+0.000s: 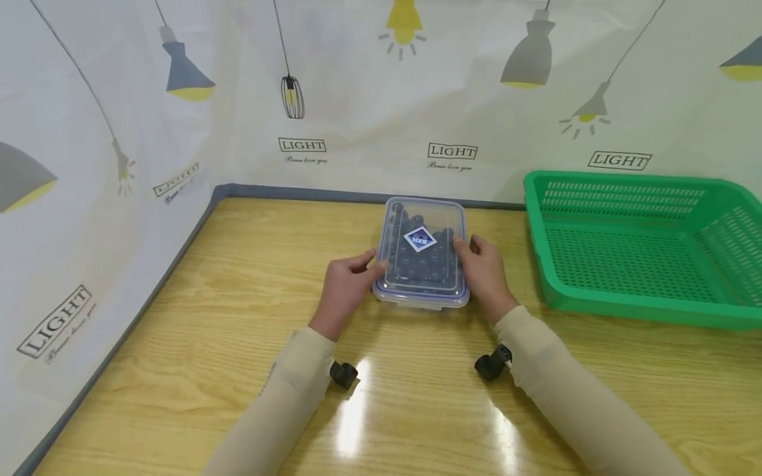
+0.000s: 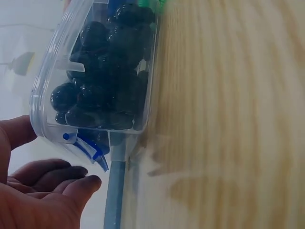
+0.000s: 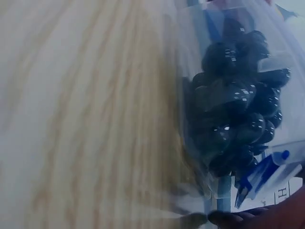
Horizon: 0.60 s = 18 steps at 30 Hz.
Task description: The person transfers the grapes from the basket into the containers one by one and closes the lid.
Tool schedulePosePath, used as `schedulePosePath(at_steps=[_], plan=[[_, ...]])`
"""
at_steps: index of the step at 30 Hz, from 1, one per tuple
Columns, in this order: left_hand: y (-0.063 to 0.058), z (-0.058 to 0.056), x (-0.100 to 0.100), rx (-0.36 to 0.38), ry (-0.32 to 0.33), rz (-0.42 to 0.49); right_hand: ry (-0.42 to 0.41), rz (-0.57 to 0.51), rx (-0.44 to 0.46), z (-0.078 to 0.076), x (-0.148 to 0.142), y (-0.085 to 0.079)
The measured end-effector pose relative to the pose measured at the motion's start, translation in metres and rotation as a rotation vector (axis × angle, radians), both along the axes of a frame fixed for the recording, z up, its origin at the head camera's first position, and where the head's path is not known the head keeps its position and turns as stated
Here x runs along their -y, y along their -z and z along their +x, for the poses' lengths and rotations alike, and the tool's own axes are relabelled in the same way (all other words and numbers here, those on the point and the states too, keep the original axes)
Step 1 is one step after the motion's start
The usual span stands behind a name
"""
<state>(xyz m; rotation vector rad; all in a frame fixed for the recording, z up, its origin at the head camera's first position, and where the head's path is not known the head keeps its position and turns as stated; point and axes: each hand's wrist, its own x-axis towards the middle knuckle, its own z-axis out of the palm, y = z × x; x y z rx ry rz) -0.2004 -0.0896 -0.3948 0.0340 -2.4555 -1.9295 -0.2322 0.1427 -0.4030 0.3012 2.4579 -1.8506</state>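
Observation:
A clear plastic food container (image 1: 424, 268) with a see-through lid stands on the table, full of dark, shiny, grape-like fruit (image 2: 107, 71). On the lid is a diamond-shaped label (image 1: 420, 239). My left hand (image 1: 351, 287) is at the container's left side, its thumb on the lid's edge. In the left wrist view its other fingers hang loosely bent beside a side latch with a blue strip (image 2: 88, 148), which juts outward. Opposite, my right hand (image 1: 485, 271) has its thumb at the lid's right edge. Another blue-stripped latch (image 3: 262, 176) sticks out close to its fingers.
A green perforated plastic basket (image 1: 631, 304) stands to the right on the wood-grain table (image 1: 286, 238). Behind and to the left hangs a pale wall covering (image 1: 369, 99) printed with lamps. A black wrist camera (image 1: 489, 365) sits below the right sleeve, another (image 1: 343, 375) by the left.

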Motion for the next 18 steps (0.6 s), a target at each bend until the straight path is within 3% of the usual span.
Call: schedulePosePath(at_steps=[4,9,13,18], plan=[[-0.0015,-0.0031,0.0015,0.097,-0.004,0.004,0.006,-0.061,0.066,0.0011,-0.0029,-0.0015],[-0.0037,-0.0075,0.0027,0.194,0.008,0.008,0.035,-0.135,0.084,0.0025,-0.0020,-0.0034],[-0.0047,-0.0085,0.0033,0.222,0.017,0.024,0.084,-0.155,0.056,0.0030,-0.0009,-0.0037],[-0.0059,-0.0082,0.0045,0.235,0.032,0.057,0.143,-0.103,0.009,0.0043,0.0014,-0.0060]])
